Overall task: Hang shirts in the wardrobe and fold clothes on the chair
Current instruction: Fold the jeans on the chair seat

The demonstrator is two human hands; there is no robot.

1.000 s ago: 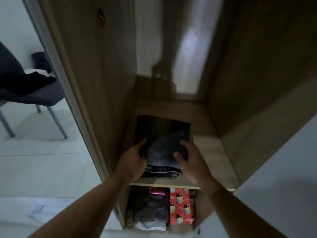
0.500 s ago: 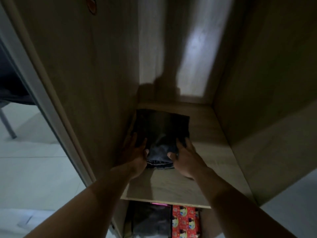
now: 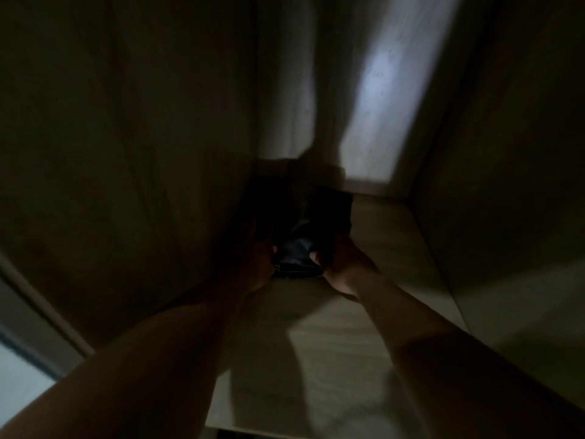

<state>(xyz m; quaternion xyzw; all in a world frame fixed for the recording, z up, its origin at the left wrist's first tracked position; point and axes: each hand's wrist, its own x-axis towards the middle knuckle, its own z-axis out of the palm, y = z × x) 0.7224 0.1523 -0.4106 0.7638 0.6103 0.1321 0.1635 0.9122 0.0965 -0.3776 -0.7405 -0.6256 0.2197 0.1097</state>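
Note:
A folded stack of dark clothes (image 3: 299, 248) lies on the wooden wardrobe shelf (image 3: 389, 248), far back against the left wall. My left hand (image 3: 254, 267) lies along the stack's left side and my right hand (image 3: 343, 267) along its right side. Both thumbs rest on top near the front edge. The fingers reach forward along the cloth, as far as the dim light shows. The far part of the stack is lost in shadow.
The wardrobe's left wall (image 3: 142, 153) and right wall (image 3: 506, 153) stand close on either side. The back panel (image 3: 373, 122) catches a strip of light. Bare shelf board (image 3: 342, 359) runs from the stack to the front edge. A pale door frame (image 3: 28, 312) shows at the lower left.
Both hands have slid the stack deeper into the shelf, toward the back left corner. My head has moved into the wardrobe, so the view is darker and the lower compartment and chair are out of sight.

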